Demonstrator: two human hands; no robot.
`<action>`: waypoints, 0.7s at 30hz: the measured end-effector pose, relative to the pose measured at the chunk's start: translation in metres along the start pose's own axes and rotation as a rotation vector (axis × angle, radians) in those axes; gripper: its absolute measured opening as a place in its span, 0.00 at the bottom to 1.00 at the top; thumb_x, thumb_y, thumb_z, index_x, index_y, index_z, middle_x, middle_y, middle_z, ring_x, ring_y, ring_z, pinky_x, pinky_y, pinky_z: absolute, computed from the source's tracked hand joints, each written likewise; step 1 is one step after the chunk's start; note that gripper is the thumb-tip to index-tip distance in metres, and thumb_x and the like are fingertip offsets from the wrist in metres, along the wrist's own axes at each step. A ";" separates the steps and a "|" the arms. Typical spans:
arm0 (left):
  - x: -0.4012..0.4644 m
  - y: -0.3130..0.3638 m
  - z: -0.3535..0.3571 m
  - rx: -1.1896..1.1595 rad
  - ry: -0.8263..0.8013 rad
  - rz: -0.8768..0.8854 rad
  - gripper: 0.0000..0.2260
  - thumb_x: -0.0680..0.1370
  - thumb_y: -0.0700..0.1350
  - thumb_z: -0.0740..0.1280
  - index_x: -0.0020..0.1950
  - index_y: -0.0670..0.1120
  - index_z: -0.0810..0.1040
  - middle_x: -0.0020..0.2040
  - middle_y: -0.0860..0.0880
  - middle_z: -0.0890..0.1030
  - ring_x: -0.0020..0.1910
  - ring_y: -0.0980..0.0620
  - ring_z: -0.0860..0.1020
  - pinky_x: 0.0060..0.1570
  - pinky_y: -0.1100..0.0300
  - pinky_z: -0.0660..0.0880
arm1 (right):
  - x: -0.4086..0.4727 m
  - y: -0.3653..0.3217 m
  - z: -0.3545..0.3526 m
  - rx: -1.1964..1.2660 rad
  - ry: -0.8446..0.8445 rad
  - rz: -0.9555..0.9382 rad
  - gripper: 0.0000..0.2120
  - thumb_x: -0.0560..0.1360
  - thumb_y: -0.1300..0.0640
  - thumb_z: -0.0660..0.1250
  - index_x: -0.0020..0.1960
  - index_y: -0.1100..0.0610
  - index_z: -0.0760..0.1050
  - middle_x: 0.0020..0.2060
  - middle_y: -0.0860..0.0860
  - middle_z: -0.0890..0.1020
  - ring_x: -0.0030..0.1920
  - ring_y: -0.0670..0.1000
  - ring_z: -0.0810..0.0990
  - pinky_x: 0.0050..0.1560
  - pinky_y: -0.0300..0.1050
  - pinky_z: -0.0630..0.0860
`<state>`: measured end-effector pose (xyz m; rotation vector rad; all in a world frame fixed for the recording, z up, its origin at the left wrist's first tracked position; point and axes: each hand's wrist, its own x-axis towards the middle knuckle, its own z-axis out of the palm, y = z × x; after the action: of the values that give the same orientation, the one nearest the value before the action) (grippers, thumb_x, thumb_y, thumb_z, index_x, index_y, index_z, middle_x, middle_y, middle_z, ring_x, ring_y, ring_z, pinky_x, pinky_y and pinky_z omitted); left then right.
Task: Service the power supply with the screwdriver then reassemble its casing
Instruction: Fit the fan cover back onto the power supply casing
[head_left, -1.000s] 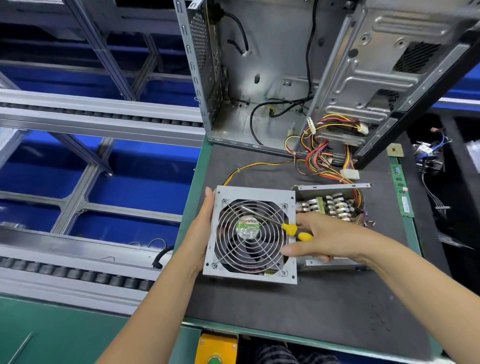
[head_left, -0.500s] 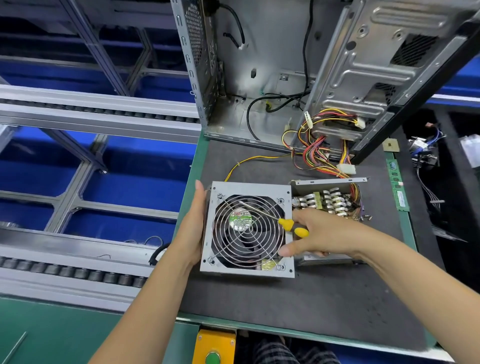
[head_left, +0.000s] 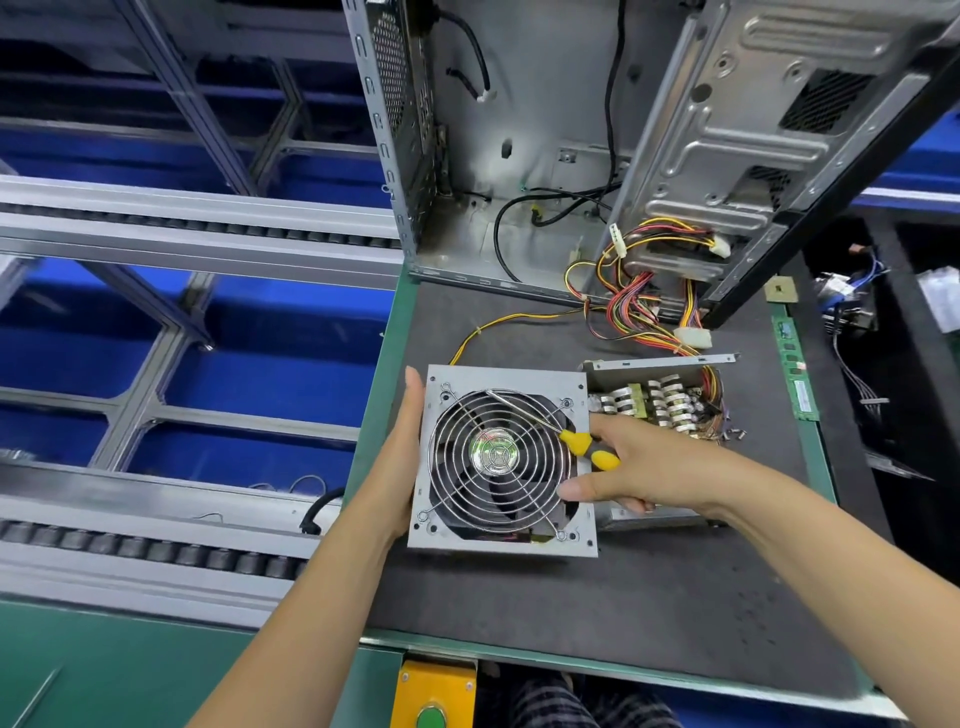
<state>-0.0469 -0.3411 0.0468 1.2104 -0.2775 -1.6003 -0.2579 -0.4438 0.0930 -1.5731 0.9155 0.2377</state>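
my left hand (head_left: 402, 457) lies flat on the fan cover (head_left: 501, 460) edge on the tabletop (head_left: 597, 613) — right hand (head_left: 639, 467) grips the screwdriver (head_left: 589, 451), thumb on the cover. stiff, light sheet metal, probably sharp-edged — take it by its sides.

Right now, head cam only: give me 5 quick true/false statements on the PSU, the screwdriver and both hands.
1. The fan cover panel is held up between both hands. True.
2. The yellow-handled screwdriver lies loose on the mat. False: the right hand holds it, shaft laid across the fan grille.
3. The left hand presses flat against the panel's left edge. True.
4. The power supply body is closed up. False: its top is off, with coils and heatsinks exposed.
5. The coloured wire bundle runs toward the open computer case. True.
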 end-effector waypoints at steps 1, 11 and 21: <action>0.000 -0.002 0.000 0.009 0.007 0.003 0.31 0.69 0.74 0.56 0.58 0.57 0.83 0.60 0.47 0.83 0.58 0.48 0.81 0.47 0.56 0.81 | 0.000 0.000 0.000 -0.003 0.004 0.003 0.20 0.70 0.51 0.74 0.41 0.57 0.63 0.23 0.42 0.66 0.22 0.45 0.67 0.25 0.39 0.66; -0.007 -0.014 -0.008 -0.026 0.010 -0.037 0.28 0.71 0.71 0.63 0.61 0.55 0.81 0.63 0.46 0.80 0.63 0.46 0.79 0.56 0.51 0.78 | 0.002 -0.001 0.001 0.050 -0.003 0.025 0.15 0.72 0.53 0.73 0.44 0.55 0.65 0.20 0.43 0.70 0.22 0.44 0.68 0.22 0.36 0.64; -0.015 0.003 -0.016 0.073 0.003 -0.153 0.21 0.75 0.62 0.62 0.57 0.50 0.84 0.59 0.44 0.83 0.58 0.47 0.81 0.50 0.55 0.80 | 0.003 0.002 0.000 0.061 0.043 0.022 0.16 0.71 0.53 0.74 0.47 0.60 0.70 0.29 0.48 0.71 0.28 0.45 0.73 0.23 0.37 0.65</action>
<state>-0.0336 -0.3233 0.0498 1.3162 -0.2481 -1.7321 -0.2574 -0.4448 0.0897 -1.5173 0.9655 0.1897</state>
